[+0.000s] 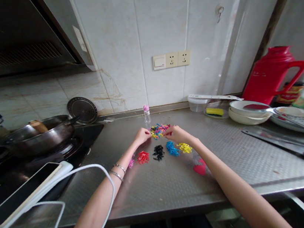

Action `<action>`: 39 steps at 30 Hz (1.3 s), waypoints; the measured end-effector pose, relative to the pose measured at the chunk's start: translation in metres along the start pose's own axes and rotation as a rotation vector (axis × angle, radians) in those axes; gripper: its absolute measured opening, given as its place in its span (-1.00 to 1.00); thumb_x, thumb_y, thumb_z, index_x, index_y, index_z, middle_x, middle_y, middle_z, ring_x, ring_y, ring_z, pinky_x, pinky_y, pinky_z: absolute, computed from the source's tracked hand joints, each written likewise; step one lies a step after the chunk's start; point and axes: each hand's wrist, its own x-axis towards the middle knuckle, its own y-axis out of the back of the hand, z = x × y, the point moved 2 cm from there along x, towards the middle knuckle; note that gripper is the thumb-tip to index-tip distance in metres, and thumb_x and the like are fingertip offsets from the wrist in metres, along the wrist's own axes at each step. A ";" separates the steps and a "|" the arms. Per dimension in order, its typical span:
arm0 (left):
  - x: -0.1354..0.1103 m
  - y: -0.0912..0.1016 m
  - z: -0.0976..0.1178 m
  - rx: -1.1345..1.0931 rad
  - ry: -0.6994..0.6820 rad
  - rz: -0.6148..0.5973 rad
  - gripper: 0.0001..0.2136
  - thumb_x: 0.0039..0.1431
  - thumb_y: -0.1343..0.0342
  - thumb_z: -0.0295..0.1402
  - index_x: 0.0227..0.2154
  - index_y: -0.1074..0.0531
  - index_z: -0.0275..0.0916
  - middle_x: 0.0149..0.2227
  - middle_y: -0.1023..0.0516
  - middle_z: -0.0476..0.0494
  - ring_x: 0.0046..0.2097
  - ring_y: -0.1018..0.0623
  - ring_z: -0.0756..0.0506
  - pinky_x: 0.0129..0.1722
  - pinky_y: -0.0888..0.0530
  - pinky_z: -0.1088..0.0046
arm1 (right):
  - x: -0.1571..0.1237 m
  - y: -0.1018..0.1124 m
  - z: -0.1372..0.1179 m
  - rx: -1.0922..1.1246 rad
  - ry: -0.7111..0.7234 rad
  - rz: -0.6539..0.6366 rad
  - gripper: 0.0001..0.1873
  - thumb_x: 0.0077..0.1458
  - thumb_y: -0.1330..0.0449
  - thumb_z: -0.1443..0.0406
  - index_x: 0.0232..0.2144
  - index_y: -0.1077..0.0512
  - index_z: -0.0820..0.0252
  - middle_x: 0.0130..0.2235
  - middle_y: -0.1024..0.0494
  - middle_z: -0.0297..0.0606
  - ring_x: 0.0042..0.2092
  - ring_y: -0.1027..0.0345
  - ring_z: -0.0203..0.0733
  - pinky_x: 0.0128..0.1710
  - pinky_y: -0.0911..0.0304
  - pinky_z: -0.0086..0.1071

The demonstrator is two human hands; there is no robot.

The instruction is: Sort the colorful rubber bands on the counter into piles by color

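A mixed pile of small, thin coloured pieces (158,130), too small to name surely, lies on the metal counter. My left hand (143,135) is at the pile's left edge, its fingers pinched together. From the right, my right hand (176,134) reaches to the pile with thumb and fingers drawn together; what they hold is hidden. Nearer me lie sorted heaps: red pieces (142,157), black pieces (158,152), blue pieces (172,148) and yellow pieces (184,147). Pink pieces (131,163) show partly behind my left forearm.
Behind the pile stands a small clear bottle with a pink cap (146,114). A red heart-shaped item (199,167) lies by my right forearm. Bowls (248,112), a cleaver (281,143) and a red thermos (271,74) are right; a pan (40,138) and white cable (102,165) are left.
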 end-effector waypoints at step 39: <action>-0.046 0.033 0.044 -0.196 -0.149 -0.020 -0.81 -0.07 -0.13 -0.34 -0.46 -0.52 -0.39 -0.44 -0.55 -0.19 -0.40 -0.48 -0.03 -0.37 -0.37 0.50 | -0.001 0.018 -0.019 0.155 0.015 0.017 -0.59 0.02 -0.03 0.09 -0.45 -0.51 0.31 -0.46 -0.52 -0.30 -0.41 -0.31 -0.29 -0.40 -0.17 -0.51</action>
